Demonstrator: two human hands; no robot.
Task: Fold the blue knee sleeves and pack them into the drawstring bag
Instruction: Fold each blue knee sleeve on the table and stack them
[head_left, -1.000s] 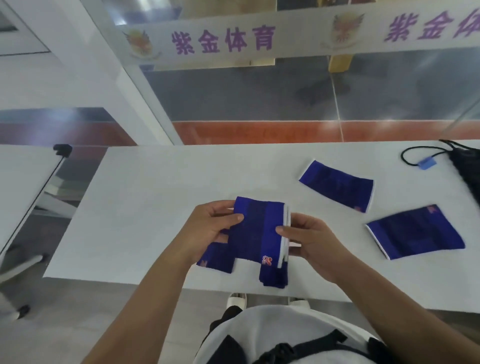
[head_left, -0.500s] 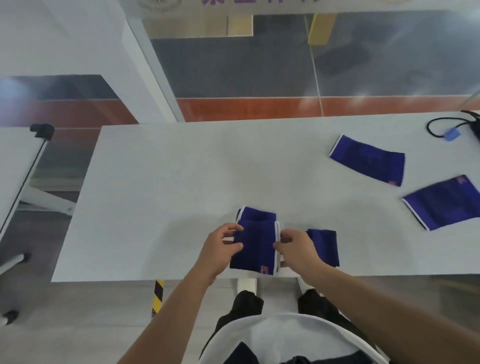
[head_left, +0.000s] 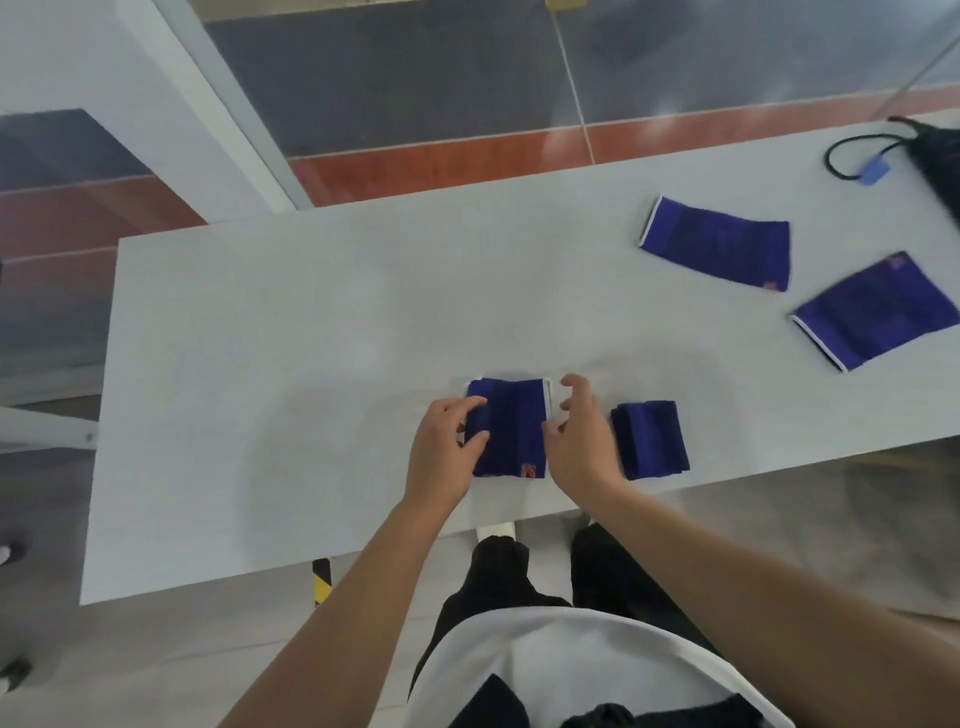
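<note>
1. Four blue knee sleeves lay on the white surface (head_left: 260, 338), and the step in hand looked like the folding of the second one.
2. The worked sleeve (head_left: 511, 426) lay at the near edge, apparently doubled over, with its white-trimmed hem on the right.
3. The left hand (head_left: 441, 457) pinched that sleeve's left edge between the thumb and curled fingers.
4. The right hand (head_left: 582, 447) sat at the white hem with its fingers loosely curled and the forefinger lifted. Whether it had any hold of the cloth could not be told.
5. The folded sleeve (head_left: 649, 439) lay just beside the right hand, also along the near edge and apart from the worked sleeve.
6. Two more lay flat towards the right end: the far flat sleeve (head_left: 719, 249) nearer the far edge, and the outer flat sleeve (head_left: 878, 312) at the right edge.
7. The drawstring bag (head_left: 935, 156), black, lay at the far right corner with its cord (head_left: 852, 150) looped beside it, well apart from both hands.
8. The next move probably called for pressing this fold flat and setting it with the folded sleeve. A reach to the right for a flat one would follow, since the springy knit might open if let go too soon.
</note>
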